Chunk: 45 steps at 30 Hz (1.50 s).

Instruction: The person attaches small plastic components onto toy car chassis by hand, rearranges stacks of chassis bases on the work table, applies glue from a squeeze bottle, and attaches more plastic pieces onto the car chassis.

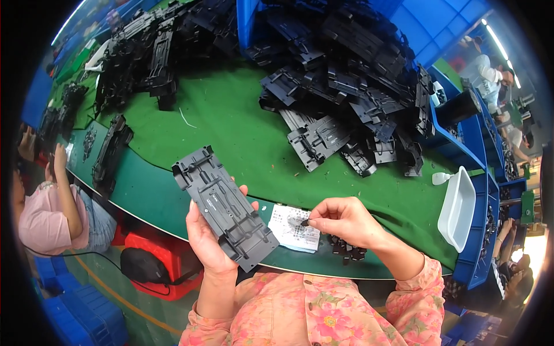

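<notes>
My left hand [209, 242] is wrapped round a black plastic toy car chassis [222, 205], held tilted over the table's near edge with its moulded underside up. To its right, my right hand [349, 222] pinches a small black part [305, 222] between thumb and fingertips; its exact kind is too small to tell. Beneath that part lies a white printed paper [283, 228] with dark marks on it. Several small black parts [346, 251] sit by the table edge, partly under my right wrist.
A large heap of black chassis [346, 75] spills from a blue bin [438, 26] onto the green cloth [231, 109]. More chassis [161, 63] are piled at the far left. A white tray [457, 210] and blue parts bins [482, 230] stand at right. A co-worker [55, 213] sits at left.
</notes>
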Available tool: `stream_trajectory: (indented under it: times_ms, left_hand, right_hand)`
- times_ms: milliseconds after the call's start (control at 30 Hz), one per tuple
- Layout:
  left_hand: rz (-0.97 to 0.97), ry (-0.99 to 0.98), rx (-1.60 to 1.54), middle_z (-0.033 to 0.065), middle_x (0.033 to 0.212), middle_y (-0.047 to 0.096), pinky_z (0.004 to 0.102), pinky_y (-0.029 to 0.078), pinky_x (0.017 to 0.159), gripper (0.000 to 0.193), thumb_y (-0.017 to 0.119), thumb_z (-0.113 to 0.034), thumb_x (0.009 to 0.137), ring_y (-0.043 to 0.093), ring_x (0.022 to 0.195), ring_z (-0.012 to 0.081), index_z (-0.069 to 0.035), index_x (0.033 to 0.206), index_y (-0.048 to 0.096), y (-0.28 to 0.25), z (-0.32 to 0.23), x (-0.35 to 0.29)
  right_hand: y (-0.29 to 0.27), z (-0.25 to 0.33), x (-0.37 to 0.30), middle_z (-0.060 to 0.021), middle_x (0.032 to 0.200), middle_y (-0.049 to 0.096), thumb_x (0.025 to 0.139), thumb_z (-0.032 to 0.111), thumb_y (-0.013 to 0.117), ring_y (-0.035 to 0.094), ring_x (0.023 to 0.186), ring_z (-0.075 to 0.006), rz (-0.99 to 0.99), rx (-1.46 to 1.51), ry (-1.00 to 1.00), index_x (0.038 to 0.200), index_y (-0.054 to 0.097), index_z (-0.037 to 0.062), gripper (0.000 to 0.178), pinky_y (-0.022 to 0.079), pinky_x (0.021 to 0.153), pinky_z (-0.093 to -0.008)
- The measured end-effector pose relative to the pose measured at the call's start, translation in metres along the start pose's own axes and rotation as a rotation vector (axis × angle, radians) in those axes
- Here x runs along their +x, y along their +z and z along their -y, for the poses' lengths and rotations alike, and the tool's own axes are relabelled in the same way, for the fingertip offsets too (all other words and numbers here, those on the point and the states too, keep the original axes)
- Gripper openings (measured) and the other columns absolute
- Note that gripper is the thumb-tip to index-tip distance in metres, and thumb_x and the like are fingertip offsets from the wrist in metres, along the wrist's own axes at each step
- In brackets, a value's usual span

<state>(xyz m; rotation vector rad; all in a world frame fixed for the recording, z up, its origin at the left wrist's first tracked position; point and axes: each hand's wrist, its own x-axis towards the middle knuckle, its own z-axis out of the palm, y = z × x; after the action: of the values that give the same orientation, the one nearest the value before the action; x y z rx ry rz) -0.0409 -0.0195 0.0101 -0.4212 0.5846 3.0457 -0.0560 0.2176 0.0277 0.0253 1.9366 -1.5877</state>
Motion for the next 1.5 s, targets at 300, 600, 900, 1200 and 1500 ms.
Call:
stream_trajectory:
  times_ms: [300,600,900,1200,1500]
  left_hand:
    - [0.061,-0.014,-0.016,0.0137,0.126,0.050,0.0509,0.049,0.087,0.050,0.031,-0.040,0.097,0.051,0.114,0.0311,-0.005,0.131,0.042,0.001,0.005,0.003]
    - [0.129,-0.061,-0.038,0.0151,0.130,0.047,0.0522,0.047,0.091,0.054,0.031,-0.043,0.097,0.049,0.117,0.0321,-0.004,0.133,0.039,0.002,0.006,0.000]
    - [0.257,-0.040,-0.005,0.0171,0.134,0.042,0.0541,0.045,0.094,0.057,0.030,-0.043,0.096,0.046,0.120,0.0353,-0.003,0.136,0.033,0.002,0.011,-0.004]
    - [0.281,-0.034,0.037,0.0176,0.135,0.040,0.0522,0.046,0.094,0.060,0.033,-0.044,0.095,0.046,0.121,0.0354,-0.001,0.137,0.031,0.005,0.012,-0.008]
    - [0.317,-0.022,0.069,0.0175,0.136,0.038,0.0506,0.047,0.094,0.060,0.033,-0.043,0.095,0.045,0.122,0.0347,0.000,0.137,0.028,0.005,0.015,-0.009]
  right_hand:
    - [-0.006,-0.003,0.000,-0.0041,0.073,0.060,0.083,0.008,0.067,0.052,0.060,-0.0084,0.054,0.374,0.188,0.084,0.062,-0.0030,0.012,0.039,0.051,-0.0207]
    - [0.010,0.006,-0.016,-0.0086,0.078,0.057,0.064,-0.002,0.064,0.056,0.064,-0.0223,-0.242,-0.825,-1.048,0.087,0.062,-0.0005,0.023,0.045,0.056,-0.0323]
    - [0.027,0.007,-0.013,-0.0092,0.080,0.056,0.064,0.001,0.063,0.055,0.064,-0.0171,-0.204,-0.900,-1.298,0.089,0.063,-0.0058,0.026,0.040,0.050,-0.0282]
    - [0.032,0.006,-0.013,-0.0094,0.081,0.056,0.062,0.002,0.063,0.055,0.065,-0.0171,-0.189,-0.961,-1.292,0.088,0.062,-0.0054,0.027,0.042,0.052,-0.0281]
    - [0.031,0.007,-0.016,-0.0094,0.083,0.056,0.063,0.003,0.063,0.055,0.066,-0.0167,-0.143,-1.059,-1.239,0.087,0.062,-0.0050,0.026,0.044,0.054,-0.0280]
